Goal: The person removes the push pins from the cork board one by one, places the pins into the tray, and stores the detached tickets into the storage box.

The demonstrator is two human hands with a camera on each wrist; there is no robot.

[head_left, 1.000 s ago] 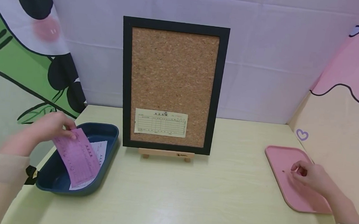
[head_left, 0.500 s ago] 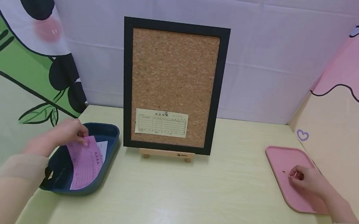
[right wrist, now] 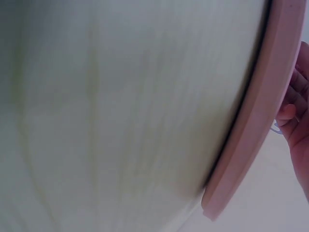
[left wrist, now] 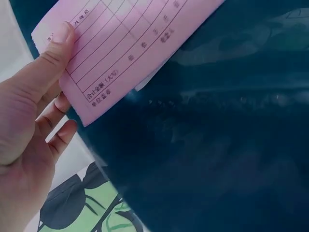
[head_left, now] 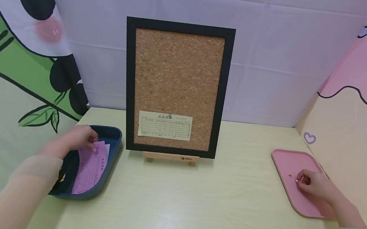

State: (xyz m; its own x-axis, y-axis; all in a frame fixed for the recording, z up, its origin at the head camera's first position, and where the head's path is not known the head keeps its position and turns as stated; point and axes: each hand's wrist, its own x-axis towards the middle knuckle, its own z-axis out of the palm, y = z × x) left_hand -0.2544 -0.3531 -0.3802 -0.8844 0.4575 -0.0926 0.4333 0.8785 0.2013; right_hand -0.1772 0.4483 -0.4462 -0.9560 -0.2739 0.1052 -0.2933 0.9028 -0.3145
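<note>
At the left, my left hand (head_left: 81, 139) pinches the upper end of a pink printed form (head_left: 90, 168), thumb on its face in the left wrist view. The form lies inside a dark blue tray (head_left: 114, 159), with a corner of white paper (head_left: 107, 148) showing behind it. On the right, my right hand (head_left: 316, 184) is over a pink tray (head_left: 295, 157), thumb and forefinger brought together around a small pale thing whose kind I cannot tell. A tiny dark object (head_left: 290, 175) lies on the pink tray beside the fingertips. The right wrist view shows curled fingers (right wrist: 286, 112) beyond the pink rim.
A black-framed cork board (head_left: 178, 75) stands upright on a small wooden easel (head_left: 171, 157) at the back middle. A pale printed form (head_left: 165, 127) is fixed low on the cork, with a small pin-like thing at its top. The table (head_left: 196, 200) lies between the trays.
My left hand has moved right and over the blue tray, bringing the pink form lower into it and covering most of the white paper. The right hand has hardly moved.
</note>
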